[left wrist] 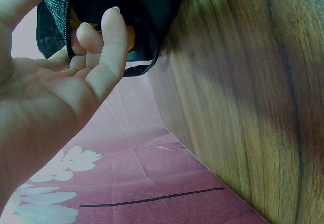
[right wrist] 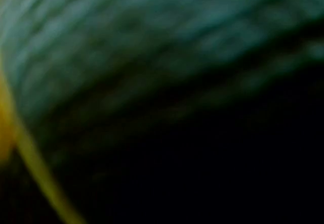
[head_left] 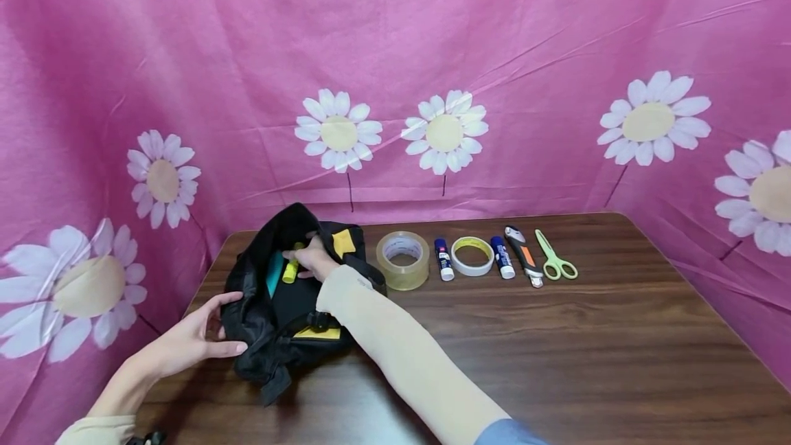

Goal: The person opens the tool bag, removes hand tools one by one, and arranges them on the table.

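Note:
A black bag (head_left: 259, 335) with yellow patches lies on the table at the left, its mouth open. My left hand (head_left: 191, 338) grips the bag's left edge; in the left wrist view, the fingers (left wrist: 114, 42) curl at its zipped rim. Inside the mouth, my right hand (head_left: 318, 259) holds a yellow highlighter (head_left: 290, 271), its fingers partly hidden by the bag. Beside the highlighter shows a teal item (head_left: 274, 273), mostly hidden. The right wrist view is dark and blurred, with only fabric and a yellow edge visible.
Right of the bag stand in a row a clear packing tape roll (head_left: 403, 277), a glue stick (head_left: 443, 259), a white tape roll (head_left: 472, 269), a second glue stick (head_left: 502, 258), a box cutter (head_left: 525, 256) and green scissors (head_left: 553, 258). A pink flowered cloth (head_left: 395, 33) hangs behind the table (head_left: 587, 362).

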